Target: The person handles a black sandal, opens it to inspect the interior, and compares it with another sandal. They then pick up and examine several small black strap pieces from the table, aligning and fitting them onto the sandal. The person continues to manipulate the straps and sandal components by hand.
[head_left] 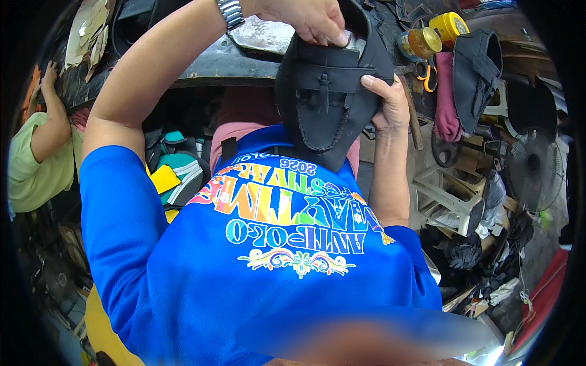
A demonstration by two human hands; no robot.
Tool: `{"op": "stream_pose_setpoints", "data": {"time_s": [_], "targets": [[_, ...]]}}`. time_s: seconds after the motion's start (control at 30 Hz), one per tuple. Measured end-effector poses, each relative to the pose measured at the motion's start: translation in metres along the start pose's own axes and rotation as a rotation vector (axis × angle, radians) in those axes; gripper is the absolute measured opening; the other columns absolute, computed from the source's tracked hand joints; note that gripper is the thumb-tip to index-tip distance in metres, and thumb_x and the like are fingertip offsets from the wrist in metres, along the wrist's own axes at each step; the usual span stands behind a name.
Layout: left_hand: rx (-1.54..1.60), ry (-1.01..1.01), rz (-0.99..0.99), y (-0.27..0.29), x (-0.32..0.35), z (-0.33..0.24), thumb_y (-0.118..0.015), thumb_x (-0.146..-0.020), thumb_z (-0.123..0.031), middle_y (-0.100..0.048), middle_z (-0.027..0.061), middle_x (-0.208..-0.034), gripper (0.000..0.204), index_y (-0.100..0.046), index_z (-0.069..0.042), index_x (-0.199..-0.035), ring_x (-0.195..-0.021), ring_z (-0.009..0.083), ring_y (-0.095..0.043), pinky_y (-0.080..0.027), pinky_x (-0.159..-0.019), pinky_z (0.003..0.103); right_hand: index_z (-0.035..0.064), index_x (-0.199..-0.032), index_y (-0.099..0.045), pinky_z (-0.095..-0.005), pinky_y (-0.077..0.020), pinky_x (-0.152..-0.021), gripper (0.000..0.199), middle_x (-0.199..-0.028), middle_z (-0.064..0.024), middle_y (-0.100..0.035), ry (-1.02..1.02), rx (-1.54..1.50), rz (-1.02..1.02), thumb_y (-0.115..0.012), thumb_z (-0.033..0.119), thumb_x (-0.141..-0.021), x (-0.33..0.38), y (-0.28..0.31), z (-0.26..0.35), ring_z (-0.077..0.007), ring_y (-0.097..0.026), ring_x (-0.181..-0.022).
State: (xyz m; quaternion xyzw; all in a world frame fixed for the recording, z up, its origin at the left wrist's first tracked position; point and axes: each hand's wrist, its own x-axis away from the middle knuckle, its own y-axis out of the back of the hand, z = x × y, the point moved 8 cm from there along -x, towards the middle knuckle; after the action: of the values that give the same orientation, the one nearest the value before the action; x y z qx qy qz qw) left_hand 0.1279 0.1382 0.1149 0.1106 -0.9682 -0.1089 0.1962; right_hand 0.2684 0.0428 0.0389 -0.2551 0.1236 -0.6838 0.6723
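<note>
Blue printed shirt [293,299] of the worker is closest to me, bright decoration across its front. Black shoe upper [320,119], strap tab across the middle, is held up at the workbench [210,64]'s front edge, its narrow lower tip in front of the shirt. Left hand [305,18], silver watch [231,13] on the wrist, is at the upper's top: fingers bunched and bent down, thumb pressed in near a metallic bit; can't tell exactly what they pinch. Right hand [390,104] grips the upper's right side, thumb on the face, other fingers mostly hidden behind. Pale slab [259,36] lies along the bench's front edge, just beside the upper. Toward the bench's right end: amber jar [420,44], yellow tub [450,25], orange-handled scissors [429,76], hammer [413,116], maroon cloth [447,100], second black upper [478,79] beside the cloth. Fan [534,171] and pale stool [448,195] stand past that end. Co-worker in yellow-green [36,161] is at the bench's left end.
</note>
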Motion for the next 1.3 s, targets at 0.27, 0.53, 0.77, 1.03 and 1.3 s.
{"op": "stream_pose_setpoints", "data": {"time_s": [0.27, 0.53, 0.77, 1.03, 1.3], "targets": [[-0.642, -0.166, -0.057, -0.005, -0.002, -0.026, -0.063, -0.095, -0.028, -0.069, 0.0149, -0.081, 0.030, -0.070, 0.001, -0.095, -0.073, 0.0238, -0.063, -0.048, -0.071, 0.040, -0.0033, -0.109, -0.068, -0.0313, -0.0589, -0.079, 0.037, -0.098, -0.0110, -0.073, 0.084, 0.123, -0.068, -0.078, -0.002, -0.074, 0.002, -0.005, 0.011, -0.0182, -0.071, -0.083], [-0.603, -0.026, -0.113, -0.005, -0.003, -0.010, -0.065, -0.094, -0.029, -0.064, 0.0098, -0.071, 0.030, -0.070, 0.000, -0.086, -0.065, 0.0209, -0.058, -0.046, -0.065, 0.038, -0.0031, -0.108, -0.068, -0.0308, -0.0586, -0.079, 0.036, -0.098, -0.0110, -0.073, 0.059, 0.171, -0.087, -0.079, -0.003, -0.074, 0.005, -0.005, 0.006, -0.0176, -0.071, -0.082], [-0.018, 0.045, 0.120, -0.011, 0.005, 0.010, -0.067, -0.095, -0.022, -0.060, -0.0066, -0.081, 0.019, -0.070, -0.005, -0.099, -0.075, 0.0056, -0.050, -0.039, -0.068, 0.023, -0.0033, -0.111, -0.067, -0.0306, -0.0585, -0.079, 0.037, -0.100, -0.0114, -0.073, 0.031, 0.144, -0.041, -0.078, -0.003, -0.075, 0.004, -0.008, 0.006, -0.0174, -0.071, -0.084], [-0.047, 0.018, 0.040, -0.009, 0.009, 0.011, -0.067, -0.094, -0.015, -0.058, -0.0066, -0.079, 0.014, -0.067, -0.007, -0.105, -0.070, 0.0055, -0.050, -0.040, -0.063, 0.024, -0.0045, -0.123, -0.059, -0.0339, -0.0561, -0.089, 0.054, -0.113, -0.0132, -0.070, -0.008, -0.155, 0.143, -0.078, 0.003, -0.074, 0.009, -0.010, -0.006, -0.0207, -0.069, -0.098], [-0.054, 0.051, 0.015, -0.006, 0.007, 0.017, -0.066, -0.094, -0.015, -0.056, -0.0056, -0.075, 0.013, -0.067, -0.004, -0.101, -0.067, 0.0054, -0.047, -0.038, -0.058, 0.024, -0.0036, -0.134, -0.051, -0.0393, -0.0522, -0.099, 0.069, -0.125, -0.0146, -0.066, -0.196, -0.272, 0.141, -0.077, 0.003, -0.070, 0.034, -0.003, -0.050, -0.0259, -0.066, -0.112]]}}
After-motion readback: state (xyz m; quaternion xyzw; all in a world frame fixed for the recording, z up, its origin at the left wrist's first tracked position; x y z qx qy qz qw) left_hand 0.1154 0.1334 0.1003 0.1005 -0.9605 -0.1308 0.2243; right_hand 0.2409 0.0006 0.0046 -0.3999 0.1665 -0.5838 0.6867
